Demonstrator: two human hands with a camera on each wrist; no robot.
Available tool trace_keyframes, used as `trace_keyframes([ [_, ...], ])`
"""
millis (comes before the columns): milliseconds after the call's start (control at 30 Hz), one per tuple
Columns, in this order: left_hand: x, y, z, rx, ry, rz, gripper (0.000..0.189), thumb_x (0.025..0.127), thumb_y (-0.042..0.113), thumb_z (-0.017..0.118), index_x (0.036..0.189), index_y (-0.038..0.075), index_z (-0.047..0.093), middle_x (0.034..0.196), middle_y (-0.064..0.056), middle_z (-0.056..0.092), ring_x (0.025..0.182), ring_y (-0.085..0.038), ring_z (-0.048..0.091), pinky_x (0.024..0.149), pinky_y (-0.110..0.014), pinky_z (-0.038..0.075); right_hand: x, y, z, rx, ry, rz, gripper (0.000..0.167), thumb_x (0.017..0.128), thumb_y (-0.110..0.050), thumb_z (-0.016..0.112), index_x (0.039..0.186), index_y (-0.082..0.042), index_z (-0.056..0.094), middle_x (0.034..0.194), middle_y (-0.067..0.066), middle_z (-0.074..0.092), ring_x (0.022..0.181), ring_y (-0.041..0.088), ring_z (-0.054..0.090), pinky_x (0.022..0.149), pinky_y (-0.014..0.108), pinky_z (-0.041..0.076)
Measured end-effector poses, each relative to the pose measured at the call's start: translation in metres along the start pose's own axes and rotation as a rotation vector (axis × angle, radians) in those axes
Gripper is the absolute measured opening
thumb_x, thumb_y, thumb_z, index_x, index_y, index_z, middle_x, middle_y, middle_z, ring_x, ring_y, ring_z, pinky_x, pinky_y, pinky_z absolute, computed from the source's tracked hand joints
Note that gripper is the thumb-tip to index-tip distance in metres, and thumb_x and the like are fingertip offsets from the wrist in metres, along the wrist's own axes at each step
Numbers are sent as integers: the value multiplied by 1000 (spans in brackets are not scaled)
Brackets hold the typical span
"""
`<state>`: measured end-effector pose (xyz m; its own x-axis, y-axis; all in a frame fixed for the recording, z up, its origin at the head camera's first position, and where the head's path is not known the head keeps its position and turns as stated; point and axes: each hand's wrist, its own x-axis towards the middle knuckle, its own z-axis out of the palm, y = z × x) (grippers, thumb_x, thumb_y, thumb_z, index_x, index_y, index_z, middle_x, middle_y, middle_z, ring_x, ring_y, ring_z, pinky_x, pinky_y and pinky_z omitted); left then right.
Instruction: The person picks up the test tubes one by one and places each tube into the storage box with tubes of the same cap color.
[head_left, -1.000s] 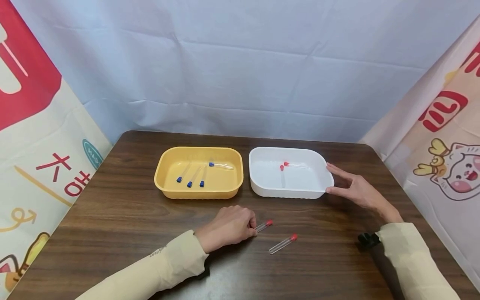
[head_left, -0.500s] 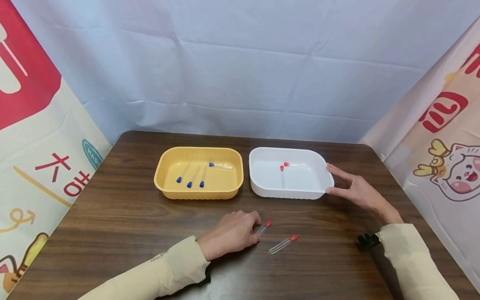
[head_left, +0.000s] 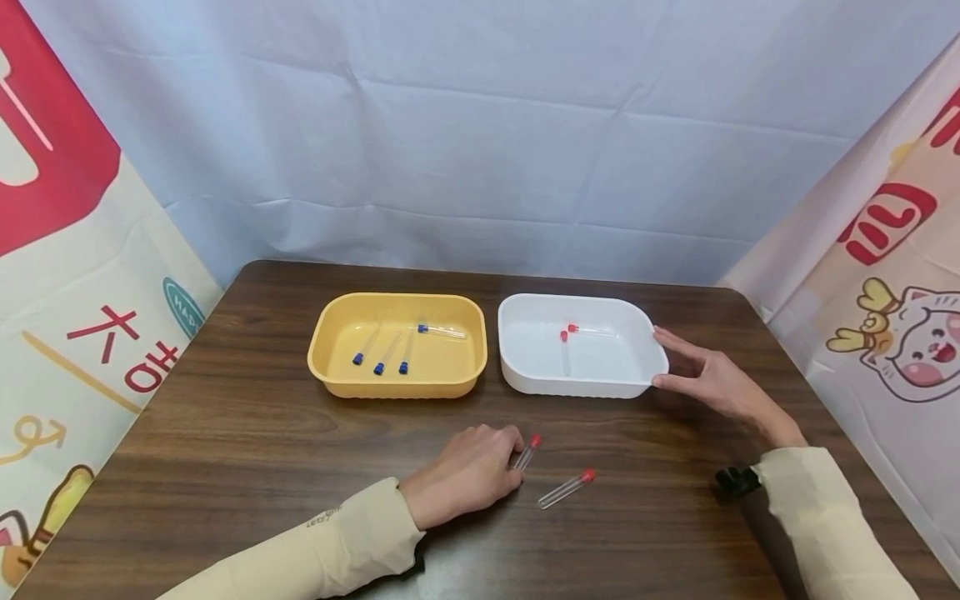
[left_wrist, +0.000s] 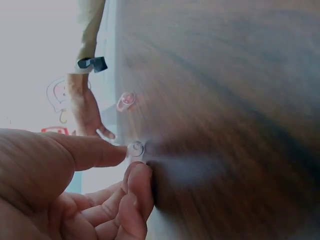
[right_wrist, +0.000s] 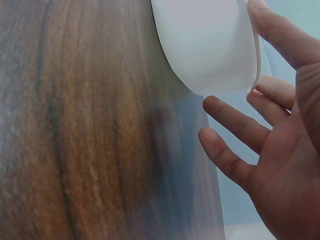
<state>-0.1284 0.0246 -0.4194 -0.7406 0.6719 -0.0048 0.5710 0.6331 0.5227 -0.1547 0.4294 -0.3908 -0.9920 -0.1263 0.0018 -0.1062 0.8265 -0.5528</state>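
Note:
My left hand (head_left: 468, 471) pinches a clear test tube with a red cap (head_left: 527, 452) between thumb and fingers, low over the table; the left wrist view shows the tube's round end (left_wrist: 136, 148) at the fingertips. A second red-capped test tube (head_left: 566, 489) lies just to its right. My right hand (head_left: 723, 383) touches the right end of the white tray (head_left: 573, 387), fingers spread and fairly straight, thumb at the near corner. Two red-capped tubes (head_left: 592, 331) lie inside that tray.
Left of the white tray stands a yellow tray (head_left: 397, 389) with several blue-capped test tubes (head_left: 390, 353). Both sit on a dark wooden table (head_left: 225, 450). A pale cloth (head_left: 480, 150) hangs behind, and printed cloths flank the sides.
My left hand has shifted slightly right and towards me, and the tube at its fingertips has turned steeper. The right hand and both trays stay in place.

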Motion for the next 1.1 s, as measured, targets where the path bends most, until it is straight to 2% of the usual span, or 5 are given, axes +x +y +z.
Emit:
trace_keyframes([
  [133, 0, 0, 0, -10, 7, -5, 19, 89, 19, 77, 104, 9, 73, 82, 2, 69, 70, -10, 62, 63, -32, 53, 0, -1, 0, 5, 0, -3, 84, 92, -35, 81, 162, -26, 35, 167, 2, 30, 149, 37, 33, 105, 56, 38],
  [233, 1, -1, 0, -5, 5, 15, 25, 91, 23, 78, 110, 9, 72, 84, 4, 68, 71, -10, 60, 63, -31, 52, -1, -1, 0, -2, 6, -10, 83, 92, -35, 80, 162, -26, 36, 167, 2, 32, 148, 35, 34, 105, 36, 39],
  [400, 8, -8, -1, 56, -33, 145, 44, 91, 35, 81, 126, 13, 66, 99, 6, 58, 84, -9, 55, 74, -27, 50, -2, 0, 0, -10, 16, -19, 82, 92, -35, 80, 162, -27, 37, 166, 4, 33, 147, 36, 36, 93, 10, 33],
  [700, 27, -25, -11, 108, -191, 302, 85, 85, 50, 84, 153, 13, 49, 142, -1, 49, 126, -12, 47, 108, -26, 42, -1, -1, 0, 3, 4, -12, 83, 92, -36, 80, 162, -27, 36, 167, 2, 32, 148, 35, 34, 94, 11, 34],
  [1100, 34, -32, -14, 166, -259, 363, 101, 77, 56, 88, 157, 13, 43, 153, -2, 44, 140, -15, 38, 117, -28, 33, -2, 0, 0, 14, 2, -21, 83, 93, -33, 80, 162, -27, 36, 167, 4, 32, 149, 35, 34, 95, 10, 32],
])
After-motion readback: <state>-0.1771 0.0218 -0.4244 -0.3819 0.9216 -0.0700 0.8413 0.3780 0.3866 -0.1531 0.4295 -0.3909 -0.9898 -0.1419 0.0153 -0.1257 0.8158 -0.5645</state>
